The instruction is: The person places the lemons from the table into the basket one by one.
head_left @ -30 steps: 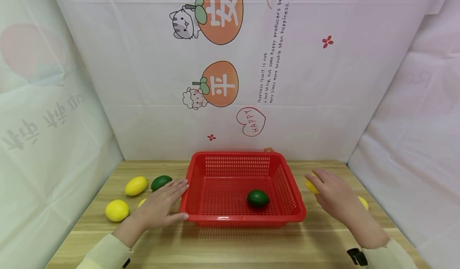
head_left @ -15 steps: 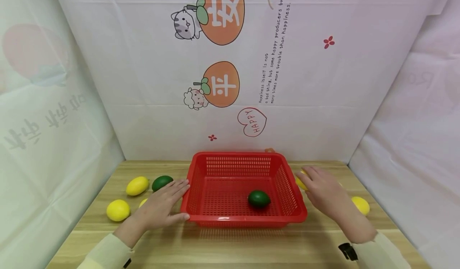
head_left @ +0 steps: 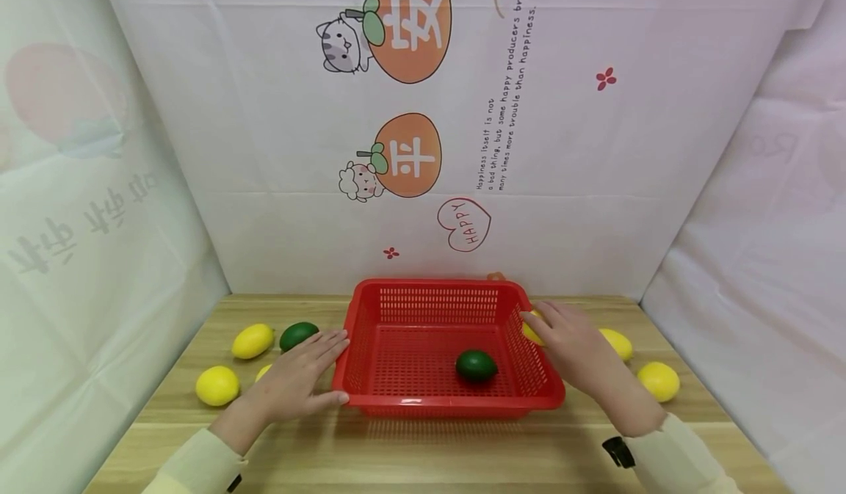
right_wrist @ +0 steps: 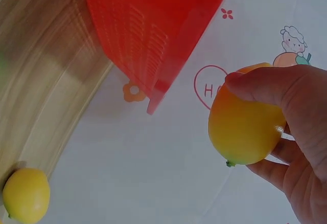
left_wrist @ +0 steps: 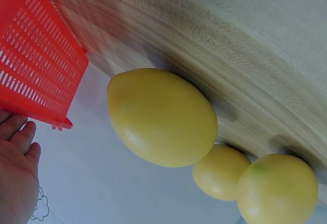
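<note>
A red perforated basket (head_left: 423, 401) stands mid-table with one green lime (head_left: 476, 365) inside, toward its right front. My left hand (head_left: 297, 380) rests against the basket's left rim with its fingers straight. In the right wrist view, my right hand (right_wrist: 301, 116) grips a yellow lemon (right_wrist: 245, 116) between thumb and fingers. The head view places that hand above the basket's right rim, its fingers hiding most of the lemon. Beneath the left wrist, a lemon (left_wrist: 162, 117) looms large in the left wrist view.
Two lemons (head_left: 252, 341) (head_left: 217, 386) and a green lime (head_left: 299, 337) lie left of the basket. Two more lemons (head_left: 616, 343) (head_left: 659, 382) lie on the right of the wooden table (head_left: 423, 457). White printed sheets (head_left: 555, 244) wall in the back and sides.
My right hand has carried its lemon leftward from the table's right side to over the basket's right rim, uncovering the two lemons behind it. The left hand stays in place.
</note>
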Motion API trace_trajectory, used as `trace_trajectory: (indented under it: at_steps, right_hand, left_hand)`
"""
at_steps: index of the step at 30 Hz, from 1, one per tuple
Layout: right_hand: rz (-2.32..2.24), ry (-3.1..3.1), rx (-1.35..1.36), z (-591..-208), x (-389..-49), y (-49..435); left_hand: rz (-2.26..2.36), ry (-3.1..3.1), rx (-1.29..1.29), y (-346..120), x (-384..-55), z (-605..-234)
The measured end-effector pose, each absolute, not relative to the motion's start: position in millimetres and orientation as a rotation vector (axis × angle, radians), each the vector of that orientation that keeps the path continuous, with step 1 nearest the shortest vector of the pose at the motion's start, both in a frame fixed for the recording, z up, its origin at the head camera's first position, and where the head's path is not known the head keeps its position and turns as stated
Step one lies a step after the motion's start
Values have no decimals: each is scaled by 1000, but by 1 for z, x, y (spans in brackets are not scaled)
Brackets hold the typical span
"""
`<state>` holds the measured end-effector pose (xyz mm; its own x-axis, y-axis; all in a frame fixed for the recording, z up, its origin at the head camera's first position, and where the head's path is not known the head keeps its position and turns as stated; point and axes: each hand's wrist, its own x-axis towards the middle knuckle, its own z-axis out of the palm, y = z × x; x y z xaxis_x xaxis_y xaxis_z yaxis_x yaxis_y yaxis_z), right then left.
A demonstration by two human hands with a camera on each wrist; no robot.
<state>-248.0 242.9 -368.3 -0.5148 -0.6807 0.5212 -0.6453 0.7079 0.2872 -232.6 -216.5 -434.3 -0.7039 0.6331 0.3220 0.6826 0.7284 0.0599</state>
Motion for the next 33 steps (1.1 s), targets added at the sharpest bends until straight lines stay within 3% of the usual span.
trace_trajectory:
  at_steps: [33]
  right_hand:
    - [-83, -2535, 1058, -374, -263, 184]
  left_hand:
    - [-257, -2673, -1014, -216, -232, -435]
